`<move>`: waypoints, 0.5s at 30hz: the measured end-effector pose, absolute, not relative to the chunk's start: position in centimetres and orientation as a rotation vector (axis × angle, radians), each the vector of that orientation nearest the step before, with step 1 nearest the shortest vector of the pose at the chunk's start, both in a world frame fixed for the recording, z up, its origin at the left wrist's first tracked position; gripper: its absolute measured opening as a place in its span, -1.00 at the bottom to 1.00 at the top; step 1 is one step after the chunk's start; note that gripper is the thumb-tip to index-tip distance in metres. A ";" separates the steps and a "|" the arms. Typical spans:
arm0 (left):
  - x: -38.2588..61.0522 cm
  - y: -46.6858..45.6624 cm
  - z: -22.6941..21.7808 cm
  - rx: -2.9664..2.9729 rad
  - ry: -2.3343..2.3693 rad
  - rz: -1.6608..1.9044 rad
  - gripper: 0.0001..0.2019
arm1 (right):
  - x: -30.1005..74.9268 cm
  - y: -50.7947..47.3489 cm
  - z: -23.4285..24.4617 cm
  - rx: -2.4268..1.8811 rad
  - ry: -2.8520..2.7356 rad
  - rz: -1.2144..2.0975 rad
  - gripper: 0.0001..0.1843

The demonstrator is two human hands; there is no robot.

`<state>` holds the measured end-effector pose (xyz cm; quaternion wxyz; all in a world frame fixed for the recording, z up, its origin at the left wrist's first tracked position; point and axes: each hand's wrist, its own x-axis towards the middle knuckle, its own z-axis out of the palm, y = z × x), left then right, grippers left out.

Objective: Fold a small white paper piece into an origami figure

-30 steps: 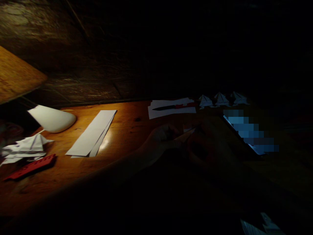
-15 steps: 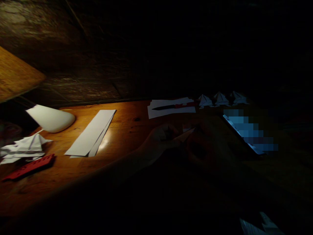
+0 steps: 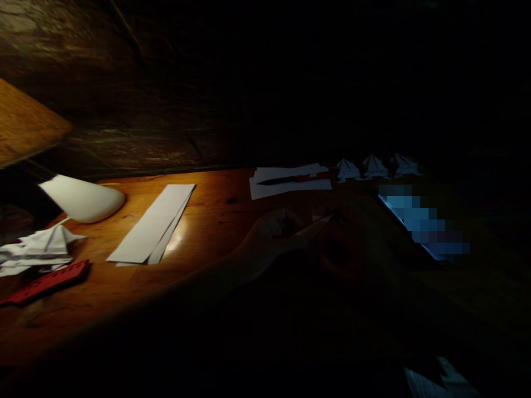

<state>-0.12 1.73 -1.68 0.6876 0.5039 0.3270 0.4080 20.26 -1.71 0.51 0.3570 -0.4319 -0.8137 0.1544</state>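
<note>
A small piece of paper [image 3: 321, 220] sits just right of the frame's centre, held between both hands above the table [image 3: 215, 221]. The left hand [image 3: 276, 229] comes in from the lower left with its fingers curled onto the paper's left end. The right hand [image 3: 344, 243] is in deep shadow just right of it, and seems to pinch the paper's right end, though the dark makes its fingers hard to read.

Just above the hands, at upper centre, lies a sheet [image 3: 290, 182] with a knife [image 3: 296, 178] on it, dark blade to the left and red handle to the right. To the right of that, three folded paper figures [image 3: 373, 166] stand in a row. Right of the hands a phone [image 3: 418, 226] glows blue, tilted on the table.

Left of centre, long paper strips [image 3: 151, 226] lie stacked in the bright patch of light. Further left sits a white lamp head [image 3: 81, 198], and below it, at the left edge, folded paper [image 3: 39, 249] rests just above a red ruler [image 3: 45, 281]. In the lower right corner more paper [image 3: 435, 381] shows faintly.
</note>
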 end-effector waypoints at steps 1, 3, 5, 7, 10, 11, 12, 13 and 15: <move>-0.1 1.7 -1.7 1.130 0.728 0.914 -0.72 | 20.3 -1.7 0.5 -1.108 -2.099 0.393 -0.93; -0.1 1.7 -1.6 1.133 0.726 0.917 -0.72 | 20.4 -1.8 0.6 -1.092 -2.107 0.399 -0.92; -0.1 1.7 -1.6 1.135 0.740 0.922 -0.71 | 20.5 -1.8 0.8 -1.075 -2.124 0.425 -0.94; -0.1 1.7 -1.5 1.143 0.770 0.924 -0.71 | 20.7 -1.8 1.1 -1.066 -2.147 0.445 -0.99; -0.1 1.6 -1.4 1.162 0.796 0.920 -0.72 | 20.8 -1.9 1.3 -1.070 -2.157 0.448 -0.93; -0.1 1.6 -1.4 1.162 0.794 0.921 -0.72 | 20.7 -1.9 1.3 -1.072 -2.151 0.450 -0.91; -0.1 1.6 -1.4 1.162 0.789 0.922 -0.72 | 20.7 -1.9 1.3 -1.076 -2.143 0.456 -0.89; -0.1 1.6 -1.4 1.160 0.785 0.925 -0.72 | 20.7 -1.9 1.2 -1.082 -2.138 0.464 -0.88; -0.1 1.6 -1.4 1.154 0.785 0.926 -0.72 | 20.6 -2.0 1.1 -1.087 -2.133 0.475 -0.87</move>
